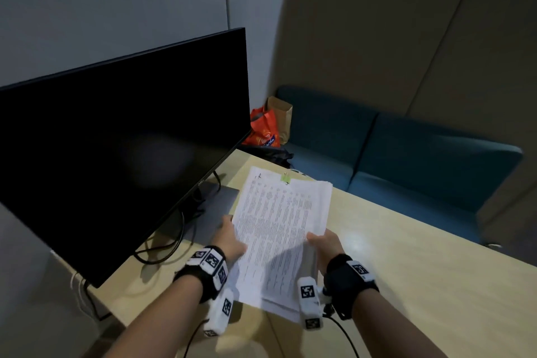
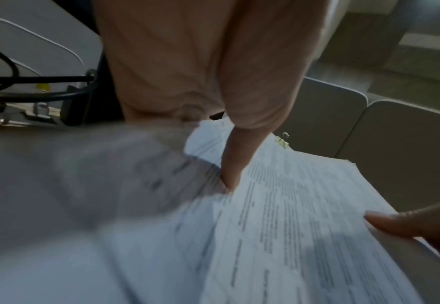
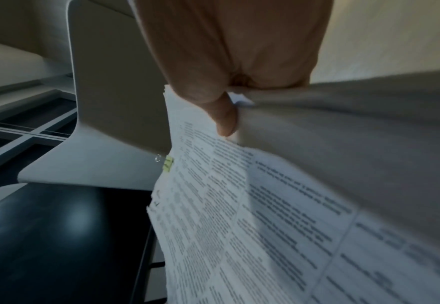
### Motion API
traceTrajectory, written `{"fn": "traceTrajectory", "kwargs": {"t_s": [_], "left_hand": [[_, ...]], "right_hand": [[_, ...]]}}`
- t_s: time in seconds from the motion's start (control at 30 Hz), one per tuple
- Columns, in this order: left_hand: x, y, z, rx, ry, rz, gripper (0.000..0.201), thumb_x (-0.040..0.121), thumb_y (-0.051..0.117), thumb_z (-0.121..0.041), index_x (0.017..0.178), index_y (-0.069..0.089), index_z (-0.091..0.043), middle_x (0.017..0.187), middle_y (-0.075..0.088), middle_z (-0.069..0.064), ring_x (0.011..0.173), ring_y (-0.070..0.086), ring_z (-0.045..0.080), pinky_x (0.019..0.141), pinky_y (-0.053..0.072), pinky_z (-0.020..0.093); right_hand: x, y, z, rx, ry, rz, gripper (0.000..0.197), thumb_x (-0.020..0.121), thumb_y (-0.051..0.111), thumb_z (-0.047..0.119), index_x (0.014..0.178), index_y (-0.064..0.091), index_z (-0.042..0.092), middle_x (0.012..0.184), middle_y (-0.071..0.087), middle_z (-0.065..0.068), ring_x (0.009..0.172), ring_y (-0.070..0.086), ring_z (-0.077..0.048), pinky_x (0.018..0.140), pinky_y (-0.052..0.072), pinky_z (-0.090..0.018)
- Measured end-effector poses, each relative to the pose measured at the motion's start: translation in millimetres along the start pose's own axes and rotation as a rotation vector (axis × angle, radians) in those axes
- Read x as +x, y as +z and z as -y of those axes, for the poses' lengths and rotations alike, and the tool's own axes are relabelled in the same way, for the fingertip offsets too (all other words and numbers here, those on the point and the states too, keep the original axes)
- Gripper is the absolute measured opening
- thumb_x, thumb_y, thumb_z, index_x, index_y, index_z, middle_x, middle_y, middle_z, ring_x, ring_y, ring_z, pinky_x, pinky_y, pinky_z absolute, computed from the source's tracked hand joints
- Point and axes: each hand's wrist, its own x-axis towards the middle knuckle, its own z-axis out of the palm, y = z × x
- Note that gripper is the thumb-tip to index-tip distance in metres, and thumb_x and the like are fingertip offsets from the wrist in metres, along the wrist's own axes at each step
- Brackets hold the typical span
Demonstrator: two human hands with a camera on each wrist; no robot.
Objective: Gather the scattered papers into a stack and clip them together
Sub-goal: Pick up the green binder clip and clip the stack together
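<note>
Holding the stack of papers (image 1: 280,229) from both sides, lifted at a slant over the pale table (image 1: 406,270). Left hand (image 1: 229,237) on the stack's left edge, thumb (image 2: 233,162) pressed flat across the printed top sheet, remaining fingers hidden under the sheets; grip narrow, closed on the paper's thickness. Right hand (image 1: 327,244) on the right edge, thumb (image 3: 223,115) bearing down on the top page, other fingers out of sight beneath; likewise a tight pinch. Sheets not squared: edges stepped at the far right corner and at the near end, where lower pages stick out past the top one. Green binder clip (image 1: 286,178) seated at the stack's far edge, its wire loop pointing away, seen also from the left wrist (image 2: 283,142) and right wrist (image 3: 168,163) views. Beside the left hand, a dark monitor (image 1: 122,154) with cables (image 1: 162,244) trailing from its stand. Beyond the table corner, on a teal sofa (image 1: 406,160), an orange bag (image 1: 264,129) leaning against a brown paper bag (image 1: 282,116); contents of both not visible.
</note>
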Motion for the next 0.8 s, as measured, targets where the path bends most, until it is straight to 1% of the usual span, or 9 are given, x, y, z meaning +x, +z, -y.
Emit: {"fn": "traceTrajectory", "kwargs": {"t_s": [0.03, 0.1, 0.17, 0.27, 0.37, 0.4, 0.5, 0.67, 0.8], "left_hand": [[6.9, 2.3, 4.3, 0.011, 0.013, -0.016, 0.074, 0.084, 0.06, -0.001, 0.144, 0.018, -0.011, 0.128, 0.053, 0.012, 0.1, 0.055, 0.024, 0.084, 0.046, 0.029], [18.6, 6.7, 11.8, 0.062, 0.03, -0.017, 0.087, 0.083, 0.067, -0.007, 0.149, 0.01, -0.014, 0.149, 0.037, 0.013, 0.127, 0.047, 0.028, 0.1, 0.042, 0.033], [28.2, 12.4, 20.5, 0.179, 0.032, 0.045, 0.103, 0.08, 0.074, -0.02, 0.153, 0.001, -0.014, 0.16, 0.015, 0.012, 0.147, 0.023, 0.028, 0.117, 0.029, 0.039], [37.8, 20.7, 35.8, 0.408, -0.027, 0.188, 0.111, 0.076, 0.077, -0.033, 0.154, -0.001, -0.017, 0.162, 0.004, 0.01, 0.148, 0.015, 0.03, 0.118, 0.027, 0.043], [44.1, 26.2, 48.4, 0.634, -0.099, 0.347, 0.13, 0.066, 0.084, -0.034, 0.153, -0.012, -0.025, 0.161, -0.018, 0.007, 0.149, 0.001, 0.037, 0.117, 0.027, 0.052], [45.8, 28.4, 50.2, 0.668, -0.11, 0.375, 0.134, 0.064, 0.086, -0.028, 0.152, -0.015, -0.027, 0.16, -0.023, 0.008, 0.149, -0.002, 0.04, 0.116, 0.027, 0.055], [52.6, 33.4, 46.6, 0.79, -0.038, 0.319, 0.125, 0.068, 0.084, -0.019, 0.153, -0.007, -0.024, 0.159, -0.017, 0.017, 0.147, 0.008, 0.043, 0.117, 0.028, 0.051], [77.2, 26.0, 37.0, 0.832, 0.031, 0.261, 0.128, 0.069, 0.084, -0.018, 0.153, -0.012, -0.019, 0.16, -0.023, 0.008, 0.15, -0.004, 0.034, 0.12, 0.026, 0.042], [100.6, 21.2, 32.5, 0.8, 0.105, 0.211, 0.122, 0.071, 0.08, -0.006, 0.153, -0.008, -0.019, 0.161, -0.02, 0.006, 0.15, 0.001, 0.033, 0.119, 0.027, 0.039]], "right_hand": [[4.7, 1.6, -2.8, -0.003, 0.021, 0.012, 0.037, 0.088, 0.057, 0.004, 0.123, 0.054, -0.008, 0.124, 0.061, -0.022, 0.109, 0.059, -0.04, 0.094, 0.049, -0.049], [7.9, 4.4, -5.4, -0.028, 0.086, 0.067, 0.032, 0.094, 0.053, 0.005, 0.125, 0.05, -0.004, 0.129, 0.058, -0.019, 0.107, 0.058, -0.035, 0.079, 0.051, -0.041], [12.8, 4.4, -12.0, -0.126, 0.157, 0.09, 0.051, 0.091, 0.058, 0.008, 0.135, 0.035, -0.003, 0.136, 0.05, -0.019, 0.112, 0.053, -0.035, 0.081, 0.048, -0.041], [20.1, 4.0, -22.8, -0.45, 0.186, -0.024, 0.064, 0.086, 0.061, 0.009, 0.138, 0.026, -0.002, 0.124, 0.048, -0.018, 0.093, 0.055, -0.029, 0.077, 0.046, -0.036], [27.3, 6.9, -30.0, -0.636, 0.235, -0.086, 0.059, 0.084, 0.054, 0.013, 0.136, 0.028, 0.002, 0.128, 0.045, -0.02, 0.104, 0.056, -0.034, 0.08, 0.051, -0.038], [30.0, 9.4, -31.6, -0.626, 0.269, -0.061, 0.057, 0.083, 0.052, 0.014, 0.134, 0.029, 0.002, 0.123, 0.048, -0.019, 0.097, 0.057, -0.034, 0.075, 0.052, -0.038], [39.0, 15.5, -30.0, -0.594, 0.29, 0.004, 0.05, 0.08, 0.048, 0.01, 0.128, 0.038, 0.002, 0.11, 0.056, -0.015, 0.08, 0.061, -0.032, 0.063, 0.059, -0.039], [49.3, 21.1, -15.9, -0.499, 0.2, 0.025, 0.056, 0.086, 0.047, 0.002, 0.138, 0.03, 0.01, 0.128, 0.051, -0.015, 0.108, 0.057, -0.035, 0.074, 0.059, -0.043], [61.4, 23.3, -10.9, -0.532, 0.143, 0.062, 0.042, 0.08, 0.049, -0.002, 0.121, 0.045, 0.007, 0.124, 0.052, -0.021, 0.096, 0.058, -0.034, 0.081, 0.056, -0.054]]}}
